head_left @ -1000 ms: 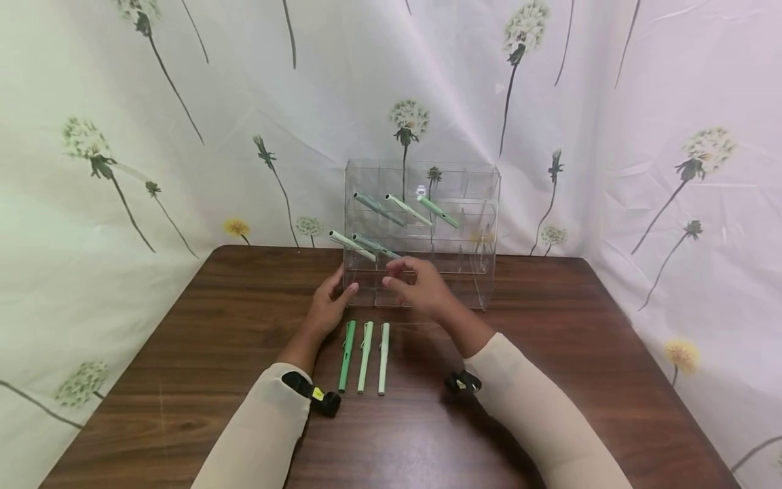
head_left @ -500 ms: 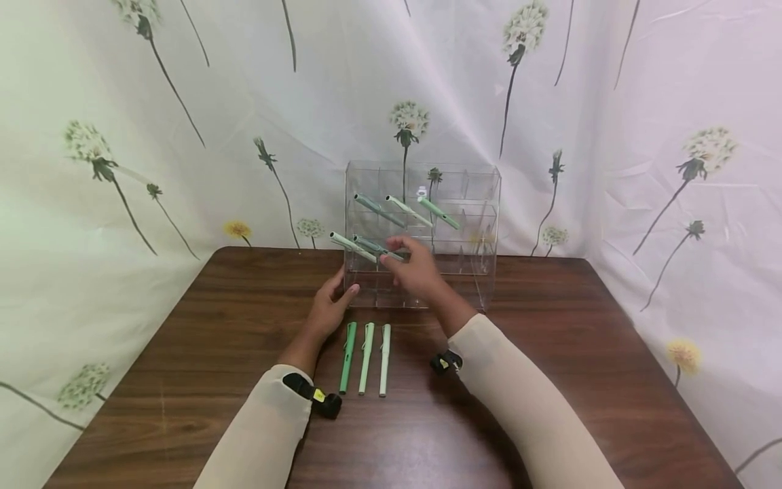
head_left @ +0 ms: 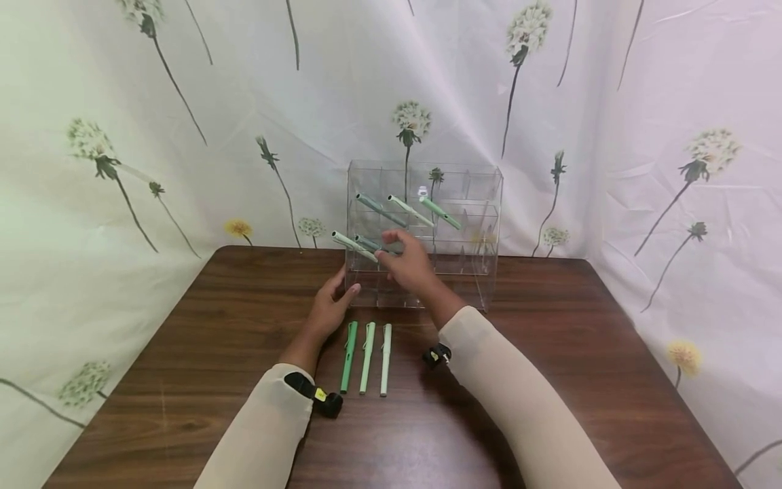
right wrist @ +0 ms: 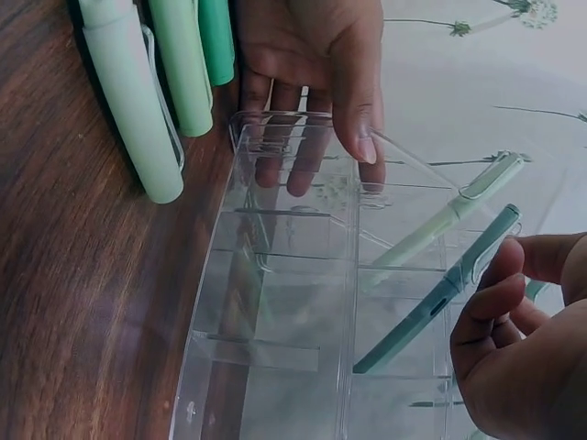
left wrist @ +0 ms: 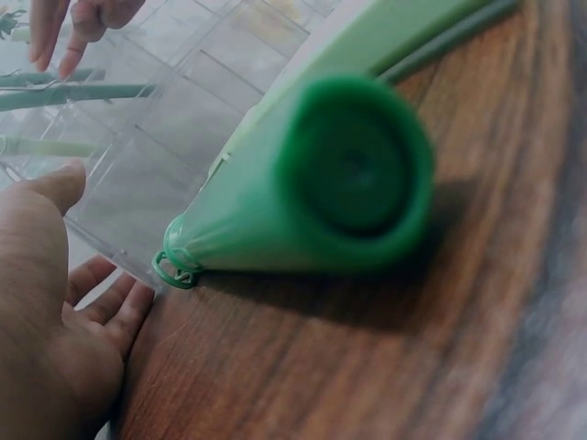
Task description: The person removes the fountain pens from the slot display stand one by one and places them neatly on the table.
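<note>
Teal pen (right wrist: 436, 292) is slanted in rack (right wrist: 350, 275), cap end adj. R hand (head_left: 412, 265); grip can't be confirmed. Rack is braced by L hand (head_left: 326, 312), fingers extended.

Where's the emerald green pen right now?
In the head view, the emerald green pen lies on the table in front of the clear holder, leftmost of three pens there, between the left wrist and a light green pen.
</note>
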`<state>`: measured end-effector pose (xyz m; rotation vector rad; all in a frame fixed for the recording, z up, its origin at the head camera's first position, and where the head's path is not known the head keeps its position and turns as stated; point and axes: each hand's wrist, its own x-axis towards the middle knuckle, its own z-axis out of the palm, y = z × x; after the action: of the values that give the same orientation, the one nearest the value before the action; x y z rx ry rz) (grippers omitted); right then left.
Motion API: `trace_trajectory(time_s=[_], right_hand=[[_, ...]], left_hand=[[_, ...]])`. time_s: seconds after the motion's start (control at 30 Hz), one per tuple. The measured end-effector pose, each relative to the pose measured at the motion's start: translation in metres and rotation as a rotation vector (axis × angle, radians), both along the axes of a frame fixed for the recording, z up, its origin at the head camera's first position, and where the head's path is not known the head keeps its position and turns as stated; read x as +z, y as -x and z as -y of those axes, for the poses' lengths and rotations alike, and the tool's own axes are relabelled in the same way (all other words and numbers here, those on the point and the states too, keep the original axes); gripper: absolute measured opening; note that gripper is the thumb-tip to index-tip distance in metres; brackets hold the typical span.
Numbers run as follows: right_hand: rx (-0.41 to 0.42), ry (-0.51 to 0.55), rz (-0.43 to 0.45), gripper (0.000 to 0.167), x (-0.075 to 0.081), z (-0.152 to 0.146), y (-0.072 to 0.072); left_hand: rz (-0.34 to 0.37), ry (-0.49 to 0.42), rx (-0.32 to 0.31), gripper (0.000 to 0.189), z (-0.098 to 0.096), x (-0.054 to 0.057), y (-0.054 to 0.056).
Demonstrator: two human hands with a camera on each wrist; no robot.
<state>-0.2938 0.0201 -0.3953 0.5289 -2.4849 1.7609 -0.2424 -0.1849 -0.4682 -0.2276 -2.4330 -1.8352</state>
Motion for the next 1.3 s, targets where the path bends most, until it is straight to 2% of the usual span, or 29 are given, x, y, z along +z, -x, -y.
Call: trace_trajectory(time_s=[0.13, 0.4, 0.63, 0.73, 1.03, 1.3], right_hand=[[-0.002, -0.033, -0.023, 0.043, -0.002, 0.003, 0.002], [-0.005, -0.056, 0.004, 0.045, -0.003, 0.009, 0.004], [-0.027, -0.068, -0.02, 0.037, -0.003, 0.015, 0.003], [-0.036, -0.077, -0.034, 0.034, -0.003, 0.017, 0.003], [-0.076, -0.116, -0.04, 0.03, -0.008, 0.021, 0.003], [-0.11, -0.127, -0.101, 0.027, -0.007, 0.02, 0.007]], left_hand=[[-0.006, 0.005, 0.0, 0.07, 0.0, 0.0, -0.001], [-0.02, -0.018, -0.012, 0.07, 0.0, 0.0, 0.001], [-0.028, 0.0, 0.01, 0.071, 0.005, -0.026, 0.02], [-0.048, -0.002, 0.009, 0.071, 0.008, -0.031, 0.023], [-0.057, 0.009, 0.021, 0.071, 0.008, -0.031, 0.021], [-0.07, 0.005, 0.021, 0.069, 0.008, -0.033, 0.023]])
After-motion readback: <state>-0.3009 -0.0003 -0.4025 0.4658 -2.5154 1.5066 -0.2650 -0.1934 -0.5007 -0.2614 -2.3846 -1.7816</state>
